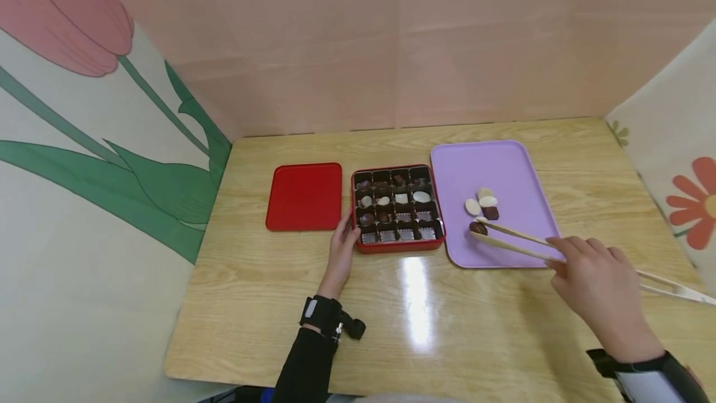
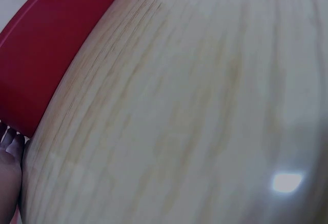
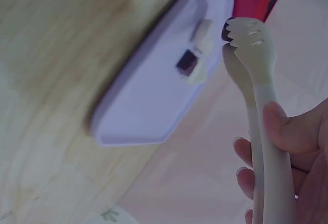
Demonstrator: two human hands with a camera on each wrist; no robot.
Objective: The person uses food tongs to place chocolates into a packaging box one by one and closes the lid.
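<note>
My right hand (image 1: pixel 598 285) grips a pair of pale tongs (image 1: pixel 517 232), thumb on one arm and fingers on the other in the right wrist view. Between the tong tips is a round dark chocolate (image 1: pixel 478 228), over the front left of the lilac tray (image 1: pixel 514 166). Close behind it on the tray lie several white chocolates (image 1: pixel 472 207) and a square dark chocolate (image 1: pixel 491 213). My left hand (image 1: pixel 341 250) rests against the front left corner of a red box (image 1: pixel 399 247). Dark and white chocolates fill the box's back compartments; its front row shows bare liners.
A red square lid (image 1: pixel 304 198) lies flat to the left of the box. The lilac tray stands right beside the box's other side. All sit on a wooden table (image 1: pixel 268 316), with a pink cloth (image 1: pixel 391 48) hanging behind its far edge.
</note>
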